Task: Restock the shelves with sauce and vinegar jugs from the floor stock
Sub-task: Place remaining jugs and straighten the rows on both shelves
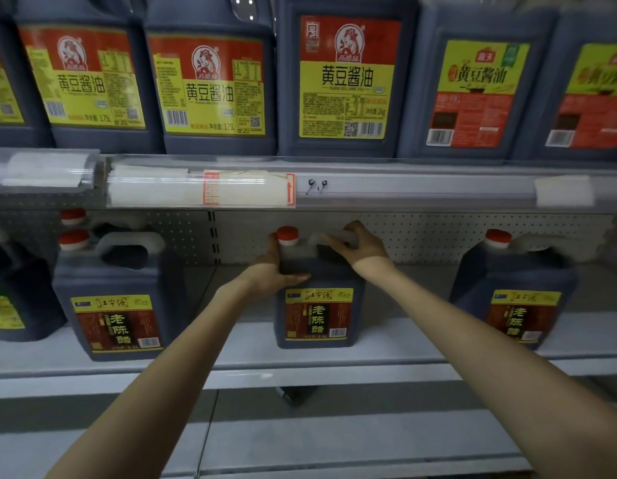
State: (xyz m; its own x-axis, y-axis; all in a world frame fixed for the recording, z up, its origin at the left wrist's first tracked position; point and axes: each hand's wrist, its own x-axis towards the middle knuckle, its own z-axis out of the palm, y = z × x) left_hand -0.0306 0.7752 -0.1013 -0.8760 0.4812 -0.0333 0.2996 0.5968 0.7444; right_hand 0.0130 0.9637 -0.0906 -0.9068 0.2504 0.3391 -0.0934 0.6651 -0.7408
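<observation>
Vinegar jug [317, 319] stands upright on the shelf [404, 340] between both hands, label facing out. Left hand [270, 267] curls round its shoulder just under the red cap [287, 235], thumb laid along the front; right hand [359, 245] grips the top handle. The main risk seems to be an early release: the base looks closer to the shelf's front lip than to the back panel, so a tug toward the person could tip it off. Lifting instead could knock the right knuckles against the price rail [404, 188] above them. Matching jugs [117, 305] stand well apart, outside each hand, so a collision seems unlikely.
</observation>
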